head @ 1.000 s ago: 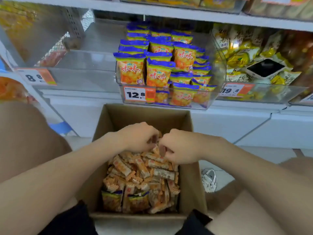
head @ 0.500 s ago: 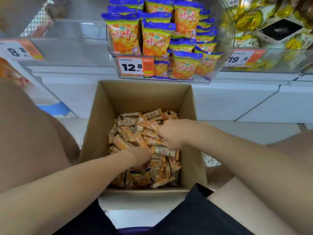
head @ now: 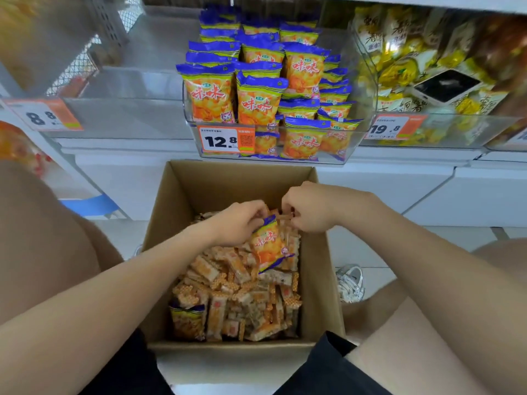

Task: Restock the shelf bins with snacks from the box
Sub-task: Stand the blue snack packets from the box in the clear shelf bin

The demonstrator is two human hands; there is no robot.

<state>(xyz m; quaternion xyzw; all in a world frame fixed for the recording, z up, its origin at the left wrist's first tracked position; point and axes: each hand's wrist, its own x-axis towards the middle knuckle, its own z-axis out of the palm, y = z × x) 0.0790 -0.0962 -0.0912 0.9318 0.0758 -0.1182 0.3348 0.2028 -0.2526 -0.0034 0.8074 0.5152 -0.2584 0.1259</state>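
Note:
An open cardboard box (head: 159,232) stands on the floor between my knees, filled with several small orange-and-white snack packets (head: 242,295). My left hand (head: 239,223) pinches the top of an orange snack bag with blue ends (head: 268,243), which hangs above the packets. My right hand (head: 308,209) is beside it, fingers curled round some small packets. Right above the box, a clear shelf bin (head: 350,146) holds several of the same orange and blue bags (head: 256,104).
A clear bin (head: 128,118) at the left, priced 8.8, looks bare inside. The bin (head: 445,129) at the right holds yellow packs and a phone (head: 447,86). A white shoe (head: 350,283) sits right of the box. My knees flank the box.
My left hand came up from deep in the box with an orange and blue bag. Both hands have met again at the far side of the box.

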